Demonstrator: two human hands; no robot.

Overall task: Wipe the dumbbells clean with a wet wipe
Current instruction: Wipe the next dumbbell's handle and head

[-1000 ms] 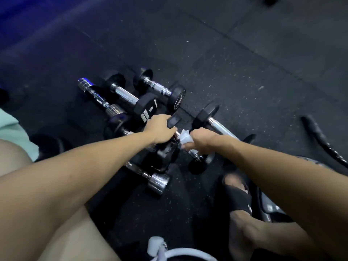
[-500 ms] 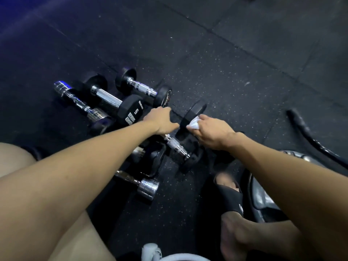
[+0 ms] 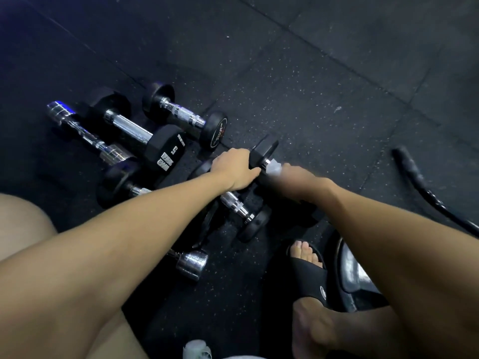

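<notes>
Several dumbbells lie in a cluster on the black rubber floor (image 3: 311,86). My left hand (image 3: 234,168) grips the black end weight of one dumbbell (image 3: 264,150) and steadies it. Just right of it, my right hand (image 3: 300,180), blurred by motion, holds a white wet wipe (image 3: 274,169) against that dumbbell's chrome handle next to the weight. A second black dumbbell with a knurled chrome handle (image 3: 234,204) lies below my hands. The far end of the held dumbbell is hidden under my right arm.
To the left lie a hex dumbbell marked 5 (image 3: 168,151), a round-headed dumbbell (image 3: 185,117) and a chrome dumbbell (image 3: 85,133); another chrome dumbbell end (image 3: 193,263) sits nearer me. A black rope (image 3: 425,187) lies at right. My foot in a black slide (image 3: 308,268) rests below.
My right hand with the wipe has slid from the weight's face down onto the chrome handle beside it. My left hand keeps its grip on the same end weight.
</notes>
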